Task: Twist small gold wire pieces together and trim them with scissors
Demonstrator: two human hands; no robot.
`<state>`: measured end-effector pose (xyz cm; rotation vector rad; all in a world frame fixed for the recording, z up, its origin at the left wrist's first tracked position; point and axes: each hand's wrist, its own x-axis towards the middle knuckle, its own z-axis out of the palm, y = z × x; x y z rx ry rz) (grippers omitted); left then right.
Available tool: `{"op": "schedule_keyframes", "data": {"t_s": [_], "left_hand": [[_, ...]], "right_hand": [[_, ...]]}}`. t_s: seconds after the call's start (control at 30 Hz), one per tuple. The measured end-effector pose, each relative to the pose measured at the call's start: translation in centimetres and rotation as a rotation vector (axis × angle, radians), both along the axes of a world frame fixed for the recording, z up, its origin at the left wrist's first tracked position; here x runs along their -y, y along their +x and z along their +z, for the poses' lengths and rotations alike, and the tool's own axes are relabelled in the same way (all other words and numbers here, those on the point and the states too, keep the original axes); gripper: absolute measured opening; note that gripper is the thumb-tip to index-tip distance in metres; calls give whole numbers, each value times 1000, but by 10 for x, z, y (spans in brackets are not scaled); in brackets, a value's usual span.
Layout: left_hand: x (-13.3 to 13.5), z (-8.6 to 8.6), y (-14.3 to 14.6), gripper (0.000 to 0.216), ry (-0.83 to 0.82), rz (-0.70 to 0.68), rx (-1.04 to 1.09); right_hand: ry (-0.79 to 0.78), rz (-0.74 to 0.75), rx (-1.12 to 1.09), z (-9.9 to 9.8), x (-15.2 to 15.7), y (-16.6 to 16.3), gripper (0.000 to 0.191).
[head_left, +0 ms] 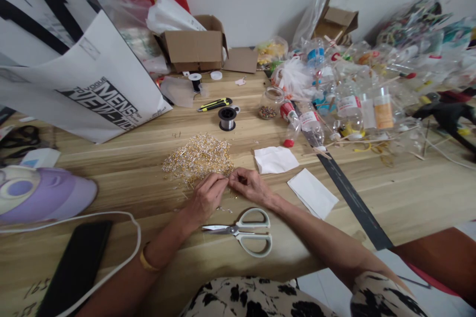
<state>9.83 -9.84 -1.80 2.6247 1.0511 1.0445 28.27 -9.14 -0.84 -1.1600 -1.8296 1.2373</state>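
My left hand (208, 196) and my right hand (251, 185) meet fingertip to fingertip at the near edge of a pile of small gold and silver pieces (199, 157), which look like beads or jewellery findings. Both hands are closed in a pinch. Whatever lies between the fingers is too small to make out. Just below my hands, a pair of scissors (238, 231) with pale handles lies on the wooden table, its blades slightly apart. A few loose bits (224, 209) rest between the scissors and my left hand.
Beyond the pile stand a wire spool (227, 119), a yellow-black utility knife (214, 104) and a glass jar of beads (270, 104). White papers (275, 159) lie right of my hands. Plastic bottles (310, 121) crowd the back right. A large white bag (92, 74), phone (76, 267) and cable occupy the left.
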Motion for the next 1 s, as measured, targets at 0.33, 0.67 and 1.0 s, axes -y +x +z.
{"op": "schedule_keyframes", "data": {"t_s": [0.33,0.67,1.0], "left_hand": [[-4,1,3,12,-232,32,140],[-10,4,3,11,-608,90,289],[-12,2,1,11,-563,62,320]], "right_hand": [[90,-43,47,-2,0,-1,6],[358,35,63,-6,-3,2,8],[448,134,173,-6,-2,7,19]]}}
